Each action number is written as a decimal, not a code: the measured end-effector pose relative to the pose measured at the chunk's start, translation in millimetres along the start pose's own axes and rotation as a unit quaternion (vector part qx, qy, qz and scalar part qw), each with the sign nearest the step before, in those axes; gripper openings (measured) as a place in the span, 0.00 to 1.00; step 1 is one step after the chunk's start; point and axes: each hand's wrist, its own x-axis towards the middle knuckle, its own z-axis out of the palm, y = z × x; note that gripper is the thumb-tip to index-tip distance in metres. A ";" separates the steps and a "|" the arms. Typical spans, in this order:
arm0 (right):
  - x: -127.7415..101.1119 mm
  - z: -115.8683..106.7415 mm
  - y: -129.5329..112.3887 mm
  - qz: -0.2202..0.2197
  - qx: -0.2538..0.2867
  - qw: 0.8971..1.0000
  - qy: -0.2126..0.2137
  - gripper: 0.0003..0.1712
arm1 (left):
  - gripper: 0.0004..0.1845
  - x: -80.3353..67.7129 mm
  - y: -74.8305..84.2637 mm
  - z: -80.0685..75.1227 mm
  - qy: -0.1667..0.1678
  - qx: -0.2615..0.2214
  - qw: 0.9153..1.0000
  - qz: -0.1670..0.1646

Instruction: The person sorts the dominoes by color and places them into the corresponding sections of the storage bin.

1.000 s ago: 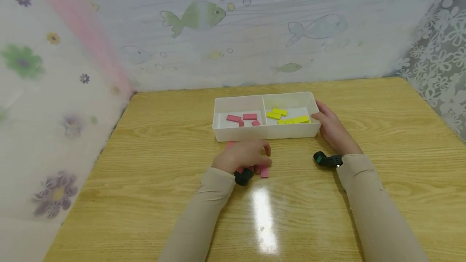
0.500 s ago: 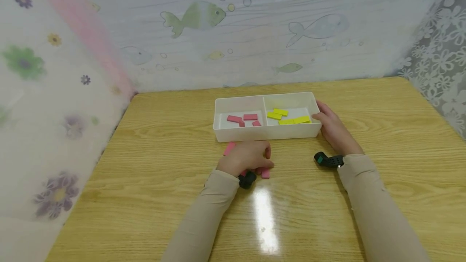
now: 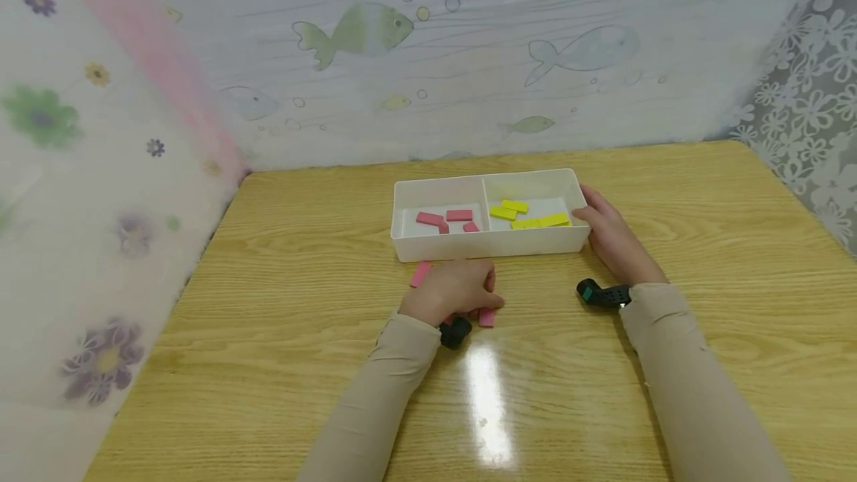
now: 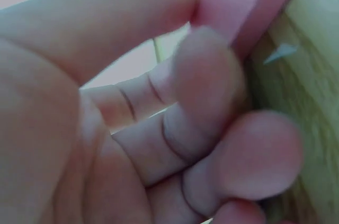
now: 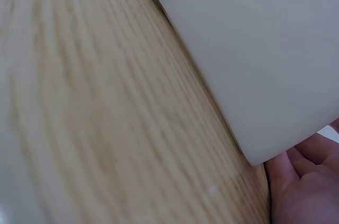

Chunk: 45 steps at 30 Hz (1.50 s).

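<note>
My left hand (image 3: 454,290) is low over the table in front of the white divided box (image 3: 492,245). Its thumb and a fingertip pinch a flat pink block (image 4: 235,1), which lies against the wood in the left wrist view; the other fingers curl below. In the head view that pink block (image 3: 486,318) shows partly past the thumb. Another pink block (image 3: 421,274) lies just beyond the hand, and more pink is partly hidden beneath it. My right hand (image 3: 614,240) grips the box's right end, thumb over the rim and fingers along the outside wall.
The box's left compartment holds several pink blocks (image 3: 459,215); its right one holds several yellow blocks (image 3: 515,206). Each wrist wears a black camera strap (image 3: 605,294). The wooden table (image 3: 281,303) meets patterned walls at the back and left.
My left hand has shifted slightly right and toward me, uncovering more of the pink block behind it. My right hand and the box stay in place.
</note>
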 end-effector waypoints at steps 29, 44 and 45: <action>0.2 0.2 -0.1 0.003 0.006 1.000 0.001 0.32 | 0.05 -3.1 -2.0 -3.2 -0.053 -0.076 0.996 0.008; 0.6 -0.2 -0.5 0.004 0.001 1.000 0.005 0.32 | 0.12 -2.8 -5.9 -6.6 -0.065 -0.071 0.994 0.047; 0.4 -0.3 -0.6 0.004 -0.001 1.000 0.005 0.32 | 0.13 -2.5 -5.9 -6.2 -0.066 -0.072 0.994 0.047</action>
